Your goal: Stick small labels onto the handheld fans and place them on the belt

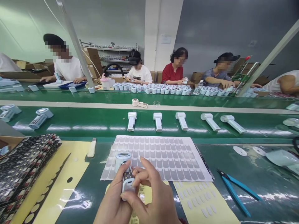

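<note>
A light-blue handheld fan (123, 158) is in front of me, its round head pointing away and its handle end towards me. Dark circuit parts show along the handle. My left hand (114, 196) is wrapped round the handle from the left, thumb on top. From the right, my right hand (155, 196) pinches the handle's end between thumb and bent fingers, while its index finger stands raised. Something small and white shows at that fingertip, too small to make out. Beneath the fan lies a white sheet of grey stickers (163, 155).
Blue-handled cutters (238, 189) and black tweezers (204, 161) lie to the right, near a yellow sheet with small white stickers (198, 199). Stacked circuit boards (25, 168) stand at left. Several fans (157, 121) lie on the green conveyor (70, 124). People (174, 70) work beyond it.
</note>
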`<move>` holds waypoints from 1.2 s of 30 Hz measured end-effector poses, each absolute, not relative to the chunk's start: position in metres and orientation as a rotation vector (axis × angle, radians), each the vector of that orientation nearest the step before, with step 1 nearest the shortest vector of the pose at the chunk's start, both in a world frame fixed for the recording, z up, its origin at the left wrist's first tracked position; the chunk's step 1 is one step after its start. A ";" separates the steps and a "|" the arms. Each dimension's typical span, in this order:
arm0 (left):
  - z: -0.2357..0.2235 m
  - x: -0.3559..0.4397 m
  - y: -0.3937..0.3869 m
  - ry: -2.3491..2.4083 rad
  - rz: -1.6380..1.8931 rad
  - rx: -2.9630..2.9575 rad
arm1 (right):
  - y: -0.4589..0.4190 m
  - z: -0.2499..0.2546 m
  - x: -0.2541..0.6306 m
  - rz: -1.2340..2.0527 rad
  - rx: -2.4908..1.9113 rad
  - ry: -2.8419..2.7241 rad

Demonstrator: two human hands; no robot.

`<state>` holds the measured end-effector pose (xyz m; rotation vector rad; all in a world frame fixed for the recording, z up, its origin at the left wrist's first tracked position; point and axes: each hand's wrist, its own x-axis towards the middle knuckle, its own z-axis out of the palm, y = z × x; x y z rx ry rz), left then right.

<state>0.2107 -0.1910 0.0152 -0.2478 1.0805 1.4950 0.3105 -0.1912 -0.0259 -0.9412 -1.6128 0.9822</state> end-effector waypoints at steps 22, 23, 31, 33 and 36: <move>-0.038 0.179 -0.217 1.464 1.212 0.556 | -0.214 -0.075 0.369 1.489 -1.298 -1.634; -0.038 0.179 -0.218 1.482 1.196 0.575 | -0.218 -0.078 0.369 1.454 -1.282 -1.664; -0.034 0.183 -0.217 1.567 1.159 0.594 | -0.223 -0.086 0.371 1.317 -1.166 -1.713; -0.033 0.184 -0.216 1.574 1.166 0.598 | -0.220 -0.080 0.375 1.486 -1.109 -1.563; -0.031 0.186 -0.216 1.571 1.172 0.607 | -0.217 -0.068 0.381 1.567 -1.062 -1.454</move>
